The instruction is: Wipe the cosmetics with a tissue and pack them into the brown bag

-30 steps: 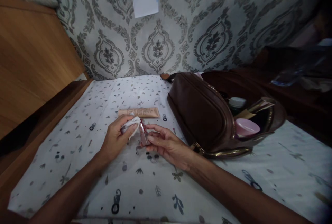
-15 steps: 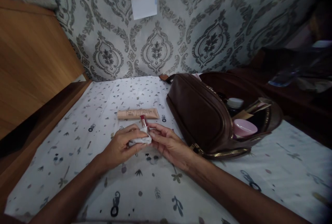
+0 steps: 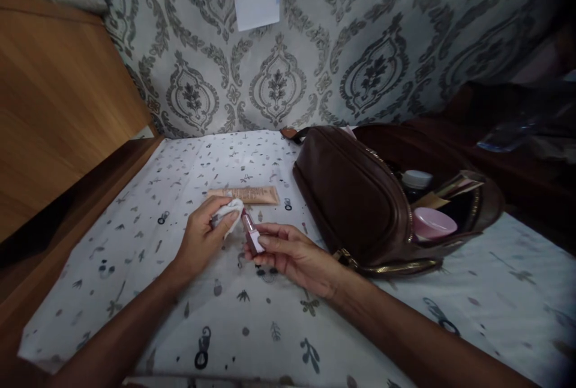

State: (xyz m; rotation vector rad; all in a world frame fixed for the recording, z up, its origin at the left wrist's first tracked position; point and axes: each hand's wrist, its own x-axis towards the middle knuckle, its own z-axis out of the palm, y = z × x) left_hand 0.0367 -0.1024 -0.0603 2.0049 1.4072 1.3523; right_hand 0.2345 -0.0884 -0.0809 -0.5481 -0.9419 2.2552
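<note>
My right hand (image 3: 292, 253) is closed round the lower part of an uncapped lipstick (image 3: 252, 235), which tilts up and to the left. Between the thumb and fingers of my left hand (image 3: 202, 232) is a crumpled white tissue (image 3: 230, 213). The tissue is right at the lipstick's reddish tip and partly covers it; whether they touch I cannot tell exactly. Just behind my hands a beige squeeze tube (image 3: 258, 195) lies flat on the patterned white cloth (image 3: 243, 322), its left end partly hidden by my left hand.
A brown leather bag (image 3: 346, 190) stands unzipped at the right, holding a pink oval item (image 3: 434, 223) and a white-capped bottle (image 3: 416, 180). A wooden cabinet (image 3: 67, 76) borders the left side. Patterned wallpaper (image 3: 279, 82) with a white card (image 3: 257, 7) rises behind.
My left hand has moved up and left with the tissue, from the lipstick's body to its tip. My right hand now holds the lipstick's base, which shows more fully.
</note>
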